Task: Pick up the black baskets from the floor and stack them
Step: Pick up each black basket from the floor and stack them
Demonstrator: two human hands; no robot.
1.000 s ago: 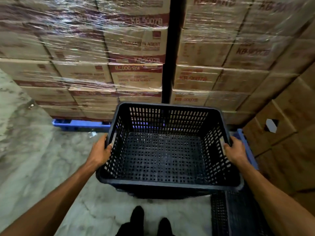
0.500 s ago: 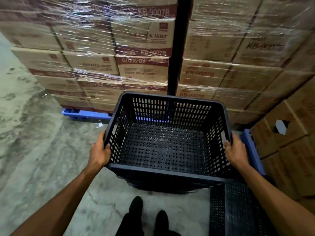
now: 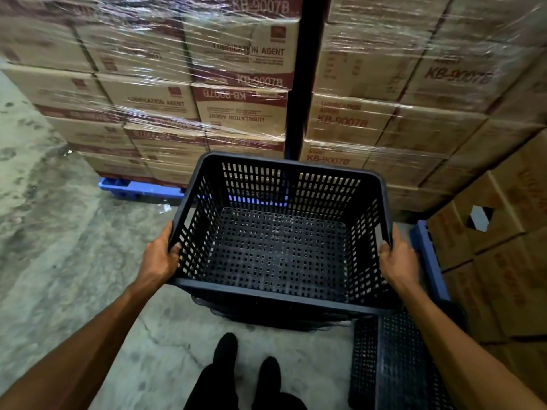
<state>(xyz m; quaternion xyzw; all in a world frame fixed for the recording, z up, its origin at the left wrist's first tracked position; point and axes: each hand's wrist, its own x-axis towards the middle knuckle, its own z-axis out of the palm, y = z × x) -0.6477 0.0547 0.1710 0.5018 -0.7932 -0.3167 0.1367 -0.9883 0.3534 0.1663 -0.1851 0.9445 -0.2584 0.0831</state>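
Shrink-wrapped cartons [image 3: 242, 113] marked "LUBRICATION AGENT" rise as a wall ahead on a blue pallet [image 3: 139, 189], with more cartons [image 3: 497, 261] to the right, and the grey concrete floor [image 3: 59, 247] opens to the left.

In front of the person, a black slotted basket [image 3: 278, 241] hangs level and clear of the floor, mouth up and empty. Its long axis runs side to side across the body, from one hand to the other. The left hand [image 3: 159, 258] is clamped on the left short wall near the handle slot, fingers curled over the rim; the right hand [image 3: 398, 258] is clamped the same way on the right short wall. The basket therefore lies squarely between the two grips, with both hands toward its near end and neither noticeably closer to it.

A dark mass directly beneath the held basket, just above the shoes [image 3: 245, 362], may be another basket, but it is too shadowed to tell. A second black basket [image 3: 396, 362] sits on the floor low at the right, under the right forearm, just beside and below the held basket's near right corner.

Judging from this, the coming move turns on that offset: the floor basket lies down and to the right of the grip, on the right hand's side, so stacking there would mean shifting the load rightward and matching the rims before lowering.
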